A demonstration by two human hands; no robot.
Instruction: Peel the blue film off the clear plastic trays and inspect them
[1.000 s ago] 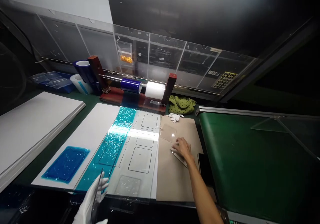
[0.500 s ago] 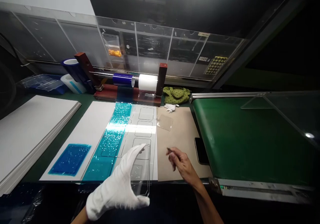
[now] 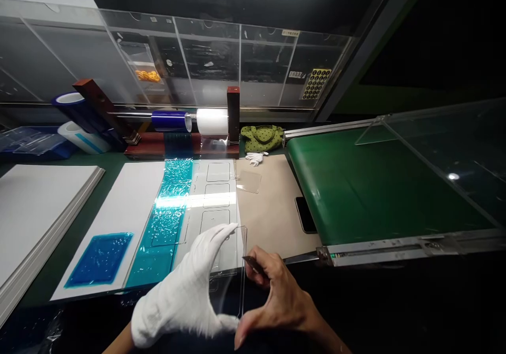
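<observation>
My left hand [image 3: 185,288], in a white glove, grips a clear rectangular plate [image 3: 229,288] by its opposite edges, thumb below and fingers above. The plate is held up, tilted, just off the front edge of the bench. My bare right hand [image 3: 282,293] is close to the plate's right edge, its thumb low near the bottom corner. Between its curled fingers is a small dark, flat, pointed tool [image 3: 255,264], its tip toward the plate. Whether the tip touches the plate I cannot tell. Behind, a teal film strip [image 3: 158,243] and clear film with outlined rectangles [image 3: 217,196] cover white sheets.
A blue film piece [image 3: 98,259] lies left, beside a white sheet stack [image 3: 43,201]. Film rolls [image 3: 171,121] hang on a wooden stand [image 3: 234,114]. Another clear plate [image 3: 250,181] rests on brown paper [image 3: 272,212]. A phone [image 3: 305,215] sits by the green conveyor belt [image 3: 379,196].
My right hand has moved down and left to the plate's right edge, its thumb spreading away from the fingers. My left hand still holds the plate. The camera view has shifted right.
</observation>
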